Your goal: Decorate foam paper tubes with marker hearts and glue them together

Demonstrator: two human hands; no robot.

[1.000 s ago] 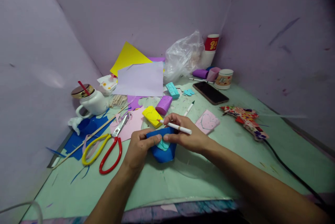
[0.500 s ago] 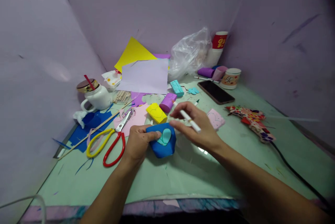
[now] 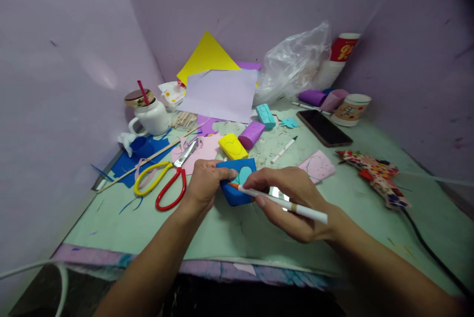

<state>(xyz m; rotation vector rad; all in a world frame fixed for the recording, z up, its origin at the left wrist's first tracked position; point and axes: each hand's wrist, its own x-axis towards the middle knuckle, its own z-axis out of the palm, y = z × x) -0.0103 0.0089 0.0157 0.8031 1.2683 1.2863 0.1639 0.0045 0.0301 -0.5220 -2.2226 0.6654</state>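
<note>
While the left hand (image 3: 203,183) presses a blue block (image 3: 232,196) to the bench (image 3: 229,233), its fingers are closed round the block's left end, with the thumb along the top edge. That block sits near the middle of the bench, a little toward the front edge, and bears a teal heart (image 3: 244,175) on its upper face. The right hand (image 3: 296,203) comes in from the right edge, its fingers pinched tight on a white pen (image 3: 292,206) whose orange tip rests on the block just beside the heart.

Just left of the left hand lie scissors (image 3: 166,183) with one yellow loop and one red, blades aimed toward the back edge. Close behind the blue block are a yellow block (image 3: 232,146) and a purple roll (image 3: 252,134); a second pen (image 3: 283,149) and a pink piece (image 3: 317,165) lie to their right. Farther back, toward the rear corner, are a white mug (image 3: 148,115), a lilac sheet (image 3: 222,95), a plastic bag (image 3: 296,65) and a phone (image 3: 324,127). A patterned tool (image 3: 377,176) with a black cord rests near the right edge.
</note>
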